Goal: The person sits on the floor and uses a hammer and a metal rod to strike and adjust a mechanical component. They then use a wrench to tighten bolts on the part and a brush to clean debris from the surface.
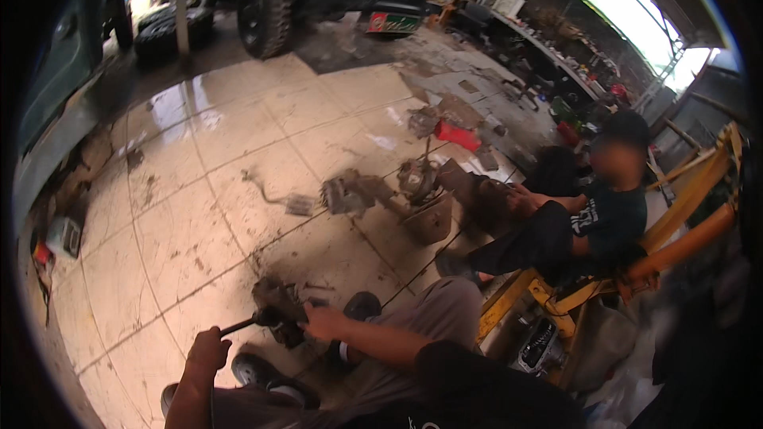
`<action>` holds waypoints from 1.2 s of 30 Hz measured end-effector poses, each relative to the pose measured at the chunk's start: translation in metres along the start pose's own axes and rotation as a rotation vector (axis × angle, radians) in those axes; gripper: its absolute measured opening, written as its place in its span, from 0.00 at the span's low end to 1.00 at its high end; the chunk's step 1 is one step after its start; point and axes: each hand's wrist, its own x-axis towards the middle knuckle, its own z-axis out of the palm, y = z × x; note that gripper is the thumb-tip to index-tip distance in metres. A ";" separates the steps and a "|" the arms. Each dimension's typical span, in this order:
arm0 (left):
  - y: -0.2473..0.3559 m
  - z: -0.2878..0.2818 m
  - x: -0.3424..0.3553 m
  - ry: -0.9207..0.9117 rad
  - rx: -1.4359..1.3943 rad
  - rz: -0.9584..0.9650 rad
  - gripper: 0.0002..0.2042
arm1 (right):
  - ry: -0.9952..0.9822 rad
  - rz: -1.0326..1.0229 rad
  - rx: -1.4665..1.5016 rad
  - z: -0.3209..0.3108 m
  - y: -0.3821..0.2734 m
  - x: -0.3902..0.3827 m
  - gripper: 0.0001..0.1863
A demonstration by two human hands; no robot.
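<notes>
Tiled workshop floor (179,254), soiled; we find a dark metal part (274,292) on it at 7 o'clock, both our hands at work.
Our left hand (208,348), at the part's 8 o'clock, is closed around a black bar (239,326) whose far end meets the part. Our right hand (323,322) touches the part's edge between 3 and 4 o'clock; its fingertips are blurred, and we cannot tell whether it grips. Near centre we record a toothed metal piece (343,195); at 2 o'clock, a red object (457,136) and, farther out, a cluttered desk (548,54). We note a seated co-worker (612,210) at 3 o'clock and a vehicle tyre (264,12) at 11 o'clock.
</notes>
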 end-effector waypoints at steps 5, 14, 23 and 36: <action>-0.011 0.026 0.018 -0.125 -0.015 -0.066 0.26 | 0.221 0.053 0.040 0.018 -0.006 0.038 0.27; -0.005 0.016 0.000 -0.200 -0.034 -0.180 0.11 | -0.121 0.221 -0.180 0.006 -0.034 0.011 0.35; 0.011 -0.003 0.000 -0.379 -0.121 -0.285 0.12 | -0.114 0.297 -0.097 -0.012 -0.040 0.032 0.36; 0.013 -0.012 0.011 -0.501 -0.009 -0.216 0.10 | -0.124 0.345 -0.064 -0.008 -0.030 0.094 0.39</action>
